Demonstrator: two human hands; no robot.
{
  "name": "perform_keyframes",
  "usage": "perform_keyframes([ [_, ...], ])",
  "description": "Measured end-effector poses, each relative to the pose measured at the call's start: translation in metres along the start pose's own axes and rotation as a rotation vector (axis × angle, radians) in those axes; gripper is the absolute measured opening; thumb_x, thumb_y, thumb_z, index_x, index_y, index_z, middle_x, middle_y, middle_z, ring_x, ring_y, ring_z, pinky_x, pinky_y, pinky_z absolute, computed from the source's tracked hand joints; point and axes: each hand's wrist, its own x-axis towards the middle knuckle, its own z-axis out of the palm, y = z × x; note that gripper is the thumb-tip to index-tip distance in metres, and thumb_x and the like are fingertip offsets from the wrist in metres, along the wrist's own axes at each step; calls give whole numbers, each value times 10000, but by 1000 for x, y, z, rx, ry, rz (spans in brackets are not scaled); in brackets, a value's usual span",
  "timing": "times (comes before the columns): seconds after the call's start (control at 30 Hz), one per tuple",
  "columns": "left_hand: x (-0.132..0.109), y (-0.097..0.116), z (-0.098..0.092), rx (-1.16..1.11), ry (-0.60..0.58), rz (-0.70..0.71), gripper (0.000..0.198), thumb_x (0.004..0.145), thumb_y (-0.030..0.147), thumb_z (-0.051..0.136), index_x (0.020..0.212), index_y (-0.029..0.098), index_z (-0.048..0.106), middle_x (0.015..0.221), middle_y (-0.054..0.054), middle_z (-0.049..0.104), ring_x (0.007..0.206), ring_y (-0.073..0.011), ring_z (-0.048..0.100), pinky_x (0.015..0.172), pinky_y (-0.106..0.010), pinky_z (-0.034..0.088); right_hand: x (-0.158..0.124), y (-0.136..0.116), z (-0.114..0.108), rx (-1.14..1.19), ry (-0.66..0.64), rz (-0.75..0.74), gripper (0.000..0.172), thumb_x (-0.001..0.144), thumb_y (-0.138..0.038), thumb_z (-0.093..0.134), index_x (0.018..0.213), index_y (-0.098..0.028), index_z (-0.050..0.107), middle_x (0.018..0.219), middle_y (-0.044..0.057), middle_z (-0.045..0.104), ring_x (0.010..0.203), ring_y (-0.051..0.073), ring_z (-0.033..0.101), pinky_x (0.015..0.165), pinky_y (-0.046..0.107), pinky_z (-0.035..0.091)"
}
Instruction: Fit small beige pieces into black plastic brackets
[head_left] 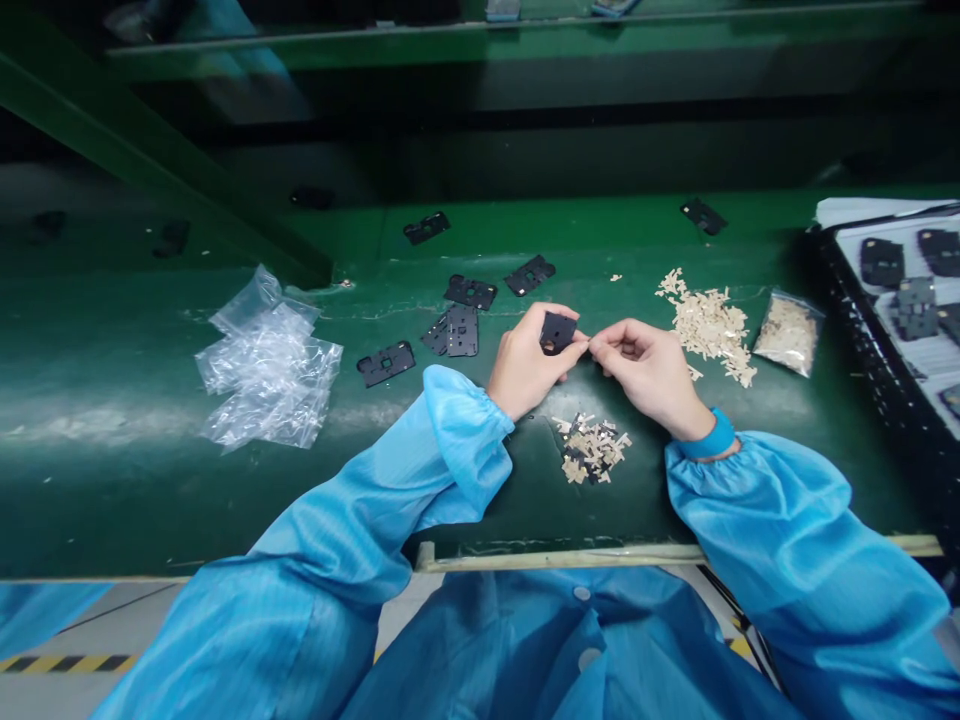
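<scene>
My left hand (525,365) holds a small black plastic plate (557,331) upright between thumb and fingers, above the green belt. My right hand (646,370) is closed in a pinch right beside the plate's right edge; what it pinches is too small to make out. Just below both hands lies a small heap of beige and dark strips (591,448). Several more black plates (459,331) lie flat on the belt to the left of my left hand.
A pile of beige strips (709,323) and a small clear bag of them (787,332) lie to the right. Crumpled clear bags (266,365) sit at left. A black tray (851,290) with dark parts stands at far right. A green beam (150,150) crosses the upper left.
</scene>
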Motion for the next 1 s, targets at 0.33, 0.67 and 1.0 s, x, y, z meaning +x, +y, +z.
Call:
perform_keyframes([
  [0.33,4,2,-1,-27,60,-20,295,829,215,717,1094,207,588,878,20,732,462,-41,567,488,-184,471,2,-1,-4,41,24,2,159,823,-340,748,805,-198,678,703,5,662,596,128,570,572,282,464],
  [0.67,3,1,-2,23,11,5,335,807,205,744,1110,213,599,963,4,754,500,-42,557,505,-181,475,4,-1,-6,55,43,-6,123,832,-300,728,795,-205,659,703,-4,642,585,120,552,567,276,449],
  [1.0,2,1,-4,-30,-53,-29,320,828,272,749,1114,206,623,875,17,689,480,-45,546,455,-182,463,-1,2,-3,-160,-5,-102,143,931,-334,670,859,-211,657,737,13,643,653,155,577,603,305,454],
])
